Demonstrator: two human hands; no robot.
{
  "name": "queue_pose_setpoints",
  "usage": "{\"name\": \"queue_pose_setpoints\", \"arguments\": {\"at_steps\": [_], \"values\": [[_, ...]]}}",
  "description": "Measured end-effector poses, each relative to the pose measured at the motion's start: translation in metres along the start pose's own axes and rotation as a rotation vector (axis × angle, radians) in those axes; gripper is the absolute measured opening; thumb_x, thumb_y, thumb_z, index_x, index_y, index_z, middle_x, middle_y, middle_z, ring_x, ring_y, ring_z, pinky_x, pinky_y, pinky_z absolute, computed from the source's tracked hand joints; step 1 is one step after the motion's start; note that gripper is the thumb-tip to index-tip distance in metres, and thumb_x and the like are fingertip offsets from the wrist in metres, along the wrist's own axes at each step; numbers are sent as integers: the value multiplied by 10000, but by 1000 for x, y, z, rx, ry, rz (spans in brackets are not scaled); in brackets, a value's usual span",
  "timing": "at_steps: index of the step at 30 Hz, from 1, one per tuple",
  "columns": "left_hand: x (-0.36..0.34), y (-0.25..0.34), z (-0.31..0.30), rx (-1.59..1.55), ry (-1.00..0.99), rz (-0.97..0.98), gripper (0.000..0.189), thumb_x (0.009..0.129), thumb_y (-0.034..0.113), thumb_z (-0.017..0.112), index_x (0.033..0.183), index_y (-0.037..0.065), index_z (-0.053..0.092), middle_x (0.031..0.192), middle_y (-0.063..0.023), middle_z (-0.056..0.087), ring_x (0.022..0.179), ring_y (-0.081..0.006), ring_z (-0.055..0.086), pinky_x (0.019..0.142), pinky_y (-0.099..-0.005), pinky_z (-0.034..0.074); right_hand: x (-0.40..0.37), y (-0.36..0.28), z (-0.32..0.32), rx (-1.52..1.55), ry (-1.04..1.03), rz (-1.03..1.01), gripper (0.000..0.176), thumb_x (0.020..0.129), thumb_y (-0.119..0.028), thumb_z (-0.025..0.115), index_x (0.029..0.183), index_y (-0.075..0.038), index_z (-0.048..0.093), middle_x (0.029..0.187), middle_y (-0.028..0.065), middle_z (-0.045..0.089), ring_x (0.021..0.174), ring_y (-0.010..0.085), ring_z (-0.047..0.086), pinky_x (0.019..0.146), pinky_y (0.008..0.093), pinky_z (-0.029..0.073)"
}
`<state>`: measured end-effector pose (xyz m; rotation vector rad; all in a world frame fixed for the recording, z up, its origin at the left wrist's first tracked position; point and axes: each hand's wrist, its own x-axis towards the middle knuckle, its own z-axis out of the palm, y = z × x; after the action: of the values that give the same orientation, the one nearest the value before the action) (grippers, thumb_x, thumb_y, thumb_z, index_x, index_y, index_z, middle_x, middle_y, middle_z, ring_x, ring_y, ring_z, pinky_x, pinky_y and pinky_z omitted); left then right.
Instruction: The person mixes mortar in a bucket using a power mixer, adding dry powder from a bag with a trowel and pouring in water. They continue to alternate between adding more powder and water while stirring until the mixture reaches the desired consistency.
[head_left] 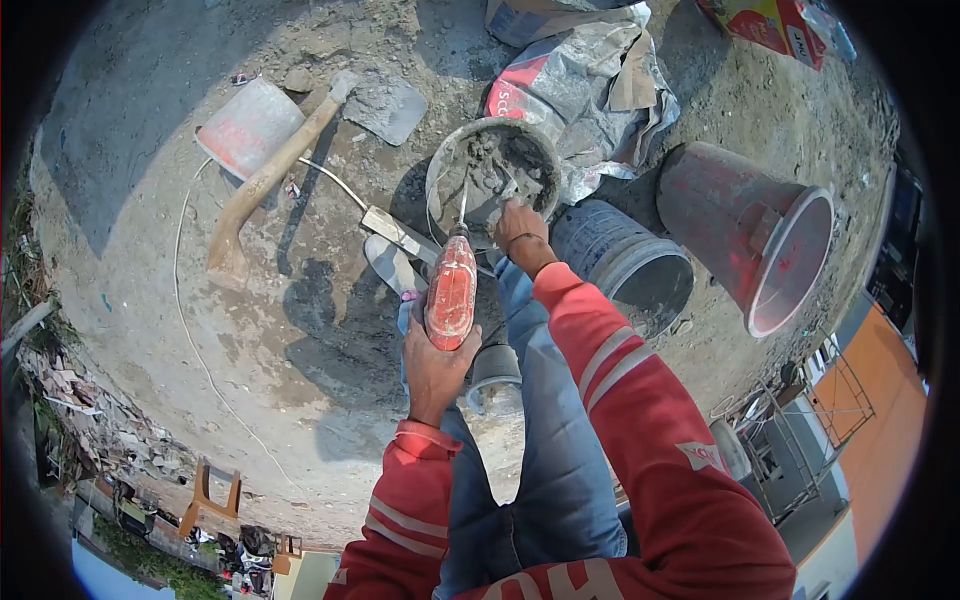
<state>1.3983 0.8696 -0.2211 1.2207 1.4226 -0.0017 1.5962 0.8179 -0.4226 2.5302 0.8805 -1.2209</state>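
My left hand is wrapped round the rear of a dusty red power drill. From the drill's front, a thin metal rod reaches down into a round bucket. Wet grey mortar lies lumpy inside the bucket, and the rod's lower end is hidden in it. Over the bucket's near right rim, my right hand is closed in a fist. A short pale piece shows just beyond its fingers, too small to name.
Left lie an overturned bucket, a wooden-handled shovel and a pale cable. Torn cement bags crumple behind the mortar. Two buckets, one grey-blue and one reddish, lie tipped at right. A small bucket stands between my legs.
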Motion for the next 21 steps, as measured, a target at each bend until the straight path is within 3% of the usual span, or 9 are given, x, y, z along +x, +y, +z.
{"name": "queue_pose_setpoints", "arguments": {"at_steps": [5, 7, 8, 9, 11, 13, 16, 18, 21], "values": [[1, 5, -5, -81, -32, -41, 731, 735, 185, 832, 1343, -52, 502, 1241, -230, 638, 1127, -358, 646, 985, -414, 497, -39, -7, -66, 7, -118, 26, 282, 940, -223, 574, 1082, -15, 700, 1067, 272, 715, 1012, 425, 712, 849, 476, 595], [2, 10, -7, 4, -40, -1, 724, 764, 113, 828, 1378, -43, 478, 1257, -170, 641, 1117, -242, 645, 989, -368, 493, -15, 8, -29, -17, -152, 20, 289, 940, -219, 566, 1087, -12, 705, 1089, 270, 711, 1015, 425, 710, 860, 473, 592], [4, 5, -6, 8, -36, -1, 724, 764, 113, 828, 1378, -43, 478, 1257, -170, 641, 1117, -242, 645, 989, -368, 493, 9, 18, -3, -32, -167, 13, 297, 941, -215, 558, 1092, -9, 709, 1110, 268, 707, 1018, 425, 708, 872, 470, 588], [5, -1, -2, -23, -34, 28, 716, 764, 112, 825, 1371, -46, 479, 1252, -172, 642, 1117, -253, 644, 991, -374, 491, 45, 34, 24, -229, -170, -258, 296, 943, -234, 563, 1070, -26, 731, 1111, 247, 714, 1018, 420, 708, 873, 465, 587], [2, -9, 3, -36, -22, 34, 764, 737, 158, 834, 1380, -37, 469, 1239, -218, 650, 1111, -352, 664, 981, -420, 508, 82, 50, 37, -202, -202, -286, 308, 965, -291, 518, 1153, -129, 700, 1024, 233, 714, 984, 434, 700, 820, 497, 579], [-2, -3, 2, -54, -30, 19, 763, 736, 155, 835, 1381, -32, 471, 1255, -217, 643, 1131, -348, 658, 991, -418, 505, 81, 53, 28, -205, -187, -302, 301, 961, -307, 532, 1158, -152, 699, 1019, 234, 712, 987, 436, 699, 820, 502, 579], [4, 5, -5, -48, -16, 17, 730, 735, 144, 834, 1359, -29, 496, 1244, -208, 642, 1123, -340, 649, 994, -413, 496, 18, 41, 9, -162, -128, -284, 374, 970, -338, 557, 1120, -30, 708, 1160, 232, 706, 1073, 451, 680, 913, 491, 565], [-1, 8, -7, -36, -2, 6, 697, 735, 136, 831, 1336, -30, 519, 1217, -199, 648, 1095, -336, 646, 989, -410, 490, -31, 16, -38, 16, -219, 78, 374, 962, -332, 564, 1147, -33, 690, 1186, 252, 692, 1068, 460, 678, 917, 500, 562], [2, 8, -5, -104, 4, -25, 698, 737, 157, 830, 1334, -29, 520, 1213, -207, 647, 1099, -356, 644, 981, -423, 491, -28, 14, -3, 16, -77, 68, 359, 933, -327, 559, 1157, -74, 681, 1039, 262, 716, 998, 478, 680, 856, 547, 559]]}}
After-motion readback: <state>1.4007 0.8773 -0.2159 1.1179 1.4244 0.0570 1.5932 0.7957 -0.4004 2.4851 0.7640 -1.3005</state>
